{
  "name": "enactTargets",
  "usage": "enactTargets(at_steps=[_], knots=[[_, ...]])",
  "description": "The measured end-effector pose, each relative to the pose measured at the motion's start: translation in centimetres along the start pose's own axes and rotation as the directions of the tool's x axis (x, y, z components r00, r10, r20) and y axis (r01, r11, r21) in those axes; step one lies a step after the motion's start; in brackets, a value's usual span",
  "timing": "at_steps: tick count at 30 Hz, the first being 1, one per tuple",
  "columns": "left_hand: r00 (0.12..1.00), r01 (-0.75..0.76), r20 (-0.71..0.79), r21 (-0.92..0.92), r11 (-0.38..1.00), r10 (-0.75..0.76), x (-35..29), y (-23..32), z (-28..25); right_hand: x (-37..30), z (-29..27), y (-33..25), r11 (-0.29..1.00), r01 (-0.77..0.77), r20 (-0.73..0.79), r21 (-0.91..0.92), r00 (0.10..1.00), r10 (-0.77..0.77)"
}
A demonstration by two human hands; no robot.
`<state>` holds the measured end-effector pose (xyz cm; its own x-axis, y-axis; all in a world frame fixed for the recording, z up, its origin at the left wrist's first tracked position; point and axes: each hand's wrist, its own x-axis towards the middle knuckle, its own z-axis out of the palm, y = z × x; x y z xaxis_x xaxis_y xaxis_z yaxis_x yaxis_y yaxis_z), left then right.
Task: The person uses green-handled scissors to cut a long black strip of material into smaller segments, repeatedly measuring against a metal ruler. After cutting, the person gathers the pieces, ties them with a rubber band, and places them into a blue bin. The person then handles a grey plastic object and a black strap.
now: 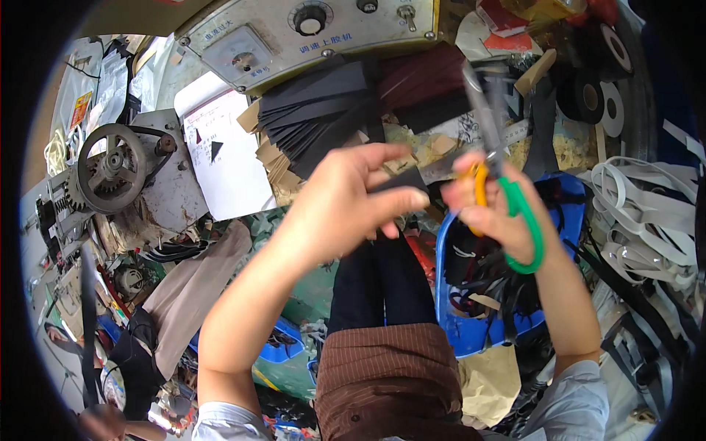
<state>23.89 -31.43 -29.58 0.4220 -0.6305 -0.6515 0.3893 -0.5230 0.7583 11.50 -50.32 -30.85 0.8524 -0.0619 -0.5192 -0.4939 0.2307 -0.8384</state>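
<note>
Near the middle of the head view, my left hand pinches a small black strip of material between thumb and fingers. To its right, my right hand grips a pair of scissors with one green and one orange handle loop. The blades point up and away from me, smeared by motion, and look slightly parted. Beyond my hands lie a fanned stack of black strips and a dark maroon stack.
A blue bin of dark scraps stands below my right hand. At the back is a control box with a knob. Left are a machine with a handwheel and a marked paper sheet. Tape rolls and pale straps lie right.
</note>
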Motion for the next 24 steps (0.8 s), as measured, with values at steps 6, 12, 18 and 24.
enactTargets(at_steps=[6, 12, 18, 24], knots=[[0.976, -0.198, -0.075, 0.068, 0.978, 0.203, -1.5, 0.7, 1.8, 2.3, 0.5, -6.5, 0.984, -0.023, 0.277, -0.175, 0.958, 0.072], [0.942, -0.018, 0.335, 0.059, 0.998, -0.003, -3.1, 2.3, -1.6, 1.9, -0.3, -9.1, 0.968, 0.083, 0.281, -0.236, 0.960, -0.014], [0.982, 0.111, 0.103, 0.374, 0.921, -0.160, -2.8, -5.0, -3.9, 6.6, -4.8, -1.8, 0.727, 0.320, 0.291, -0.608, 0.941, -0.171], [0.991, 0.088, -0.120, 0.253, 0.964, -0.059, -0.7, -8.7, -2.1, 8.2, -3.9, 0.2, 0.401, 0.398, 0.302, -0.825, 0.911, -0.282]])
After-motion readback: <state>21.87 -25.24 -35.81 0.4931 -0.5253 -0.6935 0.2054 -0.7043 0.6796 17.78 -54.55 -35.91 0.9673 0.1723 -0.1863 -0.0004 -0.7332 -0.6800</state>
